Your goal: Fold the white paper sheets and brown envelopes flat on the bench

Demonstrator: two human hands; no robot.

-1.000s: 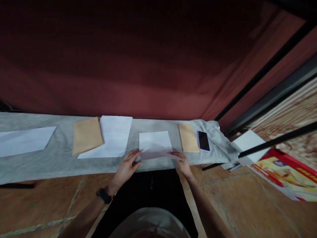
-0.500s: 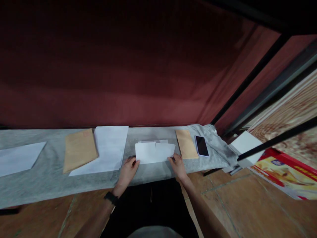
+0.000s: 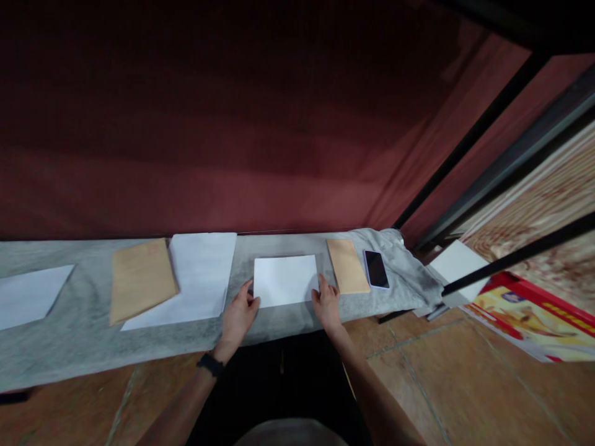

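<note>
A white sheet of paper (image 3: 286, 280) lies in front of me on the grey cloth. My left hand (image 3: 240, 313) is at its left edge, thumb and fingers apart, the thumb close to the lower left corner. At the right edge is my right hand (image 3: 327, 303), its fingers spread, with fingertips touching or nearly touching the paper. Neither hand is closed on anything. Just right of the paper lies a narrow brown envelope (image 3: 348, 266). To the left, a larger brown envelope (image 3: 143, 280) overlaps some large white sheets (image 3: 202, 272).
A phone (image 3: 376, 269) rests right of the narrow envelope. Another white paper (image 3: 32, 294) is at the far left of the cloth-covered table (image 3: 79, 347). A dark red wall stands behind. A red and yellow box (image 3: 534, 316) and black bars are at the right.
The raised, folded-looking white paper with pieces behind it now shows as one flat sheet. Both hands have loosened from its lower corners and opened at its sides. The view has shifted slightly.
</note>
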